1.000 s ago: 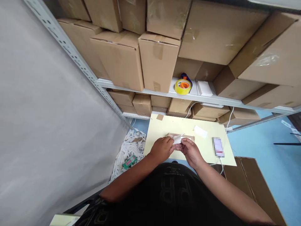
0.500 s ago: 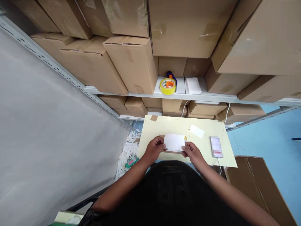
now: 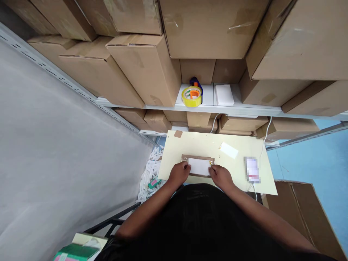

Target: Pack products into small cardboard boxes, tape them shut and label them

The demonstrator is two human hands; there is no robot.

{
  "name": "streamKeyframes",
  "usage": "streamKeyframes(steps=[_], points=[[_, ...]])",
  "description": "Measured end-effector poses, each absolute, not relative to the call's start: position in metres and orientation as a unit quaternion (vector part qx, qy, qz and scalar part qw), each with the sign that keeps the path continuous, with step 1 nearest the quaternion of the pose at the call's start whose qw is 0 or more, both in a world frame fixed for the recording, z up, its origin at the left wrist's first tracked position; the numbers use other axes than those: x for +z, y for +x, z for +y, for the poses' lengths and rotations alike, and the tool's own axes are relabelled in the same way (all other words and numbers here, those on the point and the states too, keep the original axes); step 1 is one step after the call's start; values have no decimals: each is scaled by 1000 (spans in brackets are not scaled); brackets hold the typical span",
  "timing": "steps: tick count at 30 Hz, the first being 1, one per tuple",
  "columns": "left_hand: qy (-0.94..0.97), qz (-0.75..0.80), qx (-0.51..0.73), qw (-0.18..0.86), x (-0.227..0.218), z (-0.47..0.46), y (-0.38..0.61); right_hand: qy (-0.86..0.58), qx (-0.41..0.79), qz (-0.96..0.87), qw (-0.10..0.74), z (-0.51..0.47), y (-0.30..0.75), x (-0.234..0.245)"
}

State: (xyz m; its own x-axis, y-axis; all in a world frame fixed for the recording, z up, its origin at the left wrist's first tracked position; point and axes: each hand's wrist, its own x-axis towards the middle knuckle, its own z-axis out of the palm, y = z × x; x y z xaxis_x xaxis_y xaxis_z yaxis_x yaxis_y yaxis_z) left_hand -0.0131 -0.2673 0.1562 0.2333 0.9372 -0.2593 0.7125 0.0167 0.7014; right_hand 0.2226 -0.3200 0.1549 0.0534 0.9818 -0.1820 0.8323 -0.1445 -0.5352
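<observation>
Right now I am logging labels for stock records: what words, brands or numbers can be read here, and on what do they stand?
None can be read.
White label between the left hand and right hand, on the brown package: looks blank.
Phone on the table: blurred out.
Green packet on the floor: print too small.
Tape roll and cardboard boxes: no legible marks.

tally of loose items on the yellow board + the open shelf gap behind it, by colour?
White: 3, label held by left hand and right hand, paper slip, pad
Brown: 2, flat box, tape scrap
Yellow: 1, tape roll
Blurred: 1, phone
Total: 7
</observation>
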Motion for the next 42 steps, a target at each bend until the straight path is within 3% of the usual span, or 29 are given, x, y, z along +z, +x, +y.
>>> streamKeyframes(steps=[4, 8, 15, 21, 24, 42], points=[[745, 602, 36, 286, 142, -259, -11, -715, 183, -673, 57, -315, 216, 134], [765, 586, -19, 266, 128, -251, -11, -728, 140, -671, 30, -317, 208, 120], [739, 615, 72, 265, 106, -242, -32, -843, 239, -447, 181, -322, 207, 97], [611, 579, 137, 522, 84, -244, -51, -815, 372, -347, 276, -328, 208, 81], [583, 555, 155, 573, 78, -247, -56, -813, 367, -343, 295, -332, 204, 81], [584, 522, 242, 573, 110, -253, -81, -803, 340, -323, 368, -342, 178, 114]])
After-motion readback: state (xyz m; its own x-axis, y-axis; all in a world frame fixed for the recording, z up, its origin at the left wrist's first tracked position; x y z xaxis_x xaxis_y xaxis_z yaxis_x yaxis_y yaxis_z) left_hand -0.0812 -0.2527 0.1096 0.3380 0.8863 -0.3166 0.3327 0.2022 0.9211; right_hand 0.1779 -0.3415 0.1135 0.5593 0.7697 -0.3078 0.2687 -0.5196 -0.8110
